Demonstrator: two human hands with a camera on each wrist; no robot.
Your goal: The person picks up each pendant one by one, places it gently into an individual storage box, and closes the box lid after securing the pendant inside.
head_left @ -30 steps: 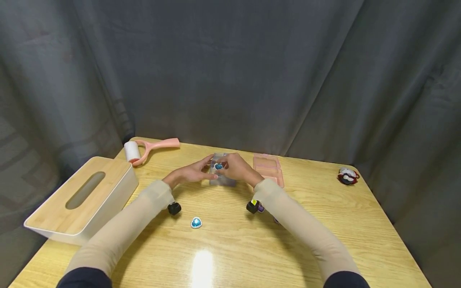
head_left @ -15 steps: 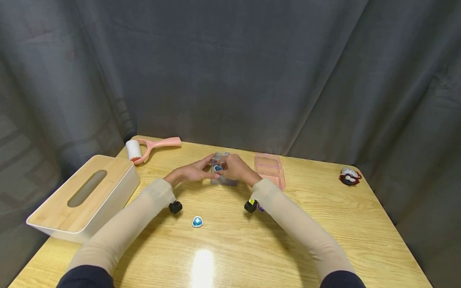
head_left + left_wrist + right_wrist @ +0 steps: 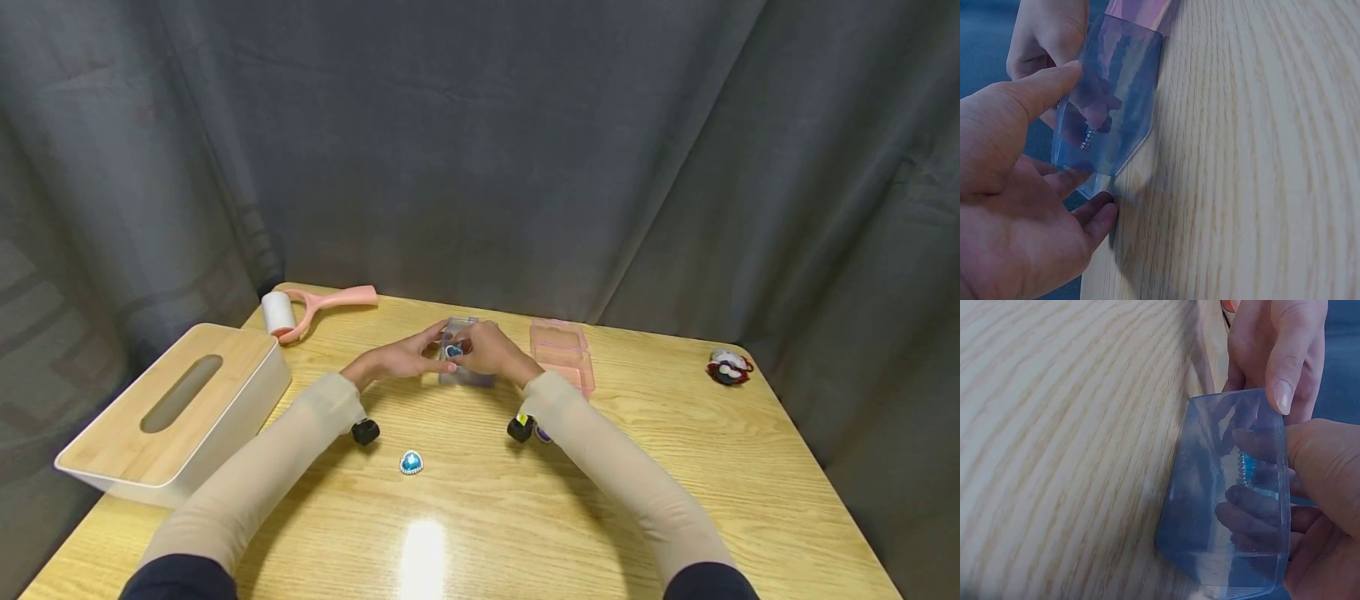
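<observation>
A clear bluish plastic box (image 3: 468, 378) rests on the table in front of me. My left hand (image 3: 405, 357) steadies it from the left, thumb on its near edge and fingers at its side and base. Inside the box, my right hand (image 3: 497, 350) pinches a blue gem (image 3: 453, 351) with a beaded silvery rim. Through the see-through wall in the right wrist view, the gem (image 3: 1249, 470) shows between thumb and fingers. The left wrist view gives only part of its beaded rim (image 3: 1087, 137). Nearer to me, a second blue heart-shaped gem (image 3: 411, 462) lies on the wood.
An open pink clear case (image 3: 564, 354) lies just right of the hands. A purple piece (image 3: 543, 433) is partly hidden by the right wrist. At left stand a tissue box (image 3: 197, 408) and a pink-handled lint roller (image 3: 322, 304). A red-and-white item (image 3: 727, 367) sits far right.
My right hand has lowered slightly with the gem, which sits deeper in the box. My left hand keeps its grip. The head view has shifted a little.
</observation>
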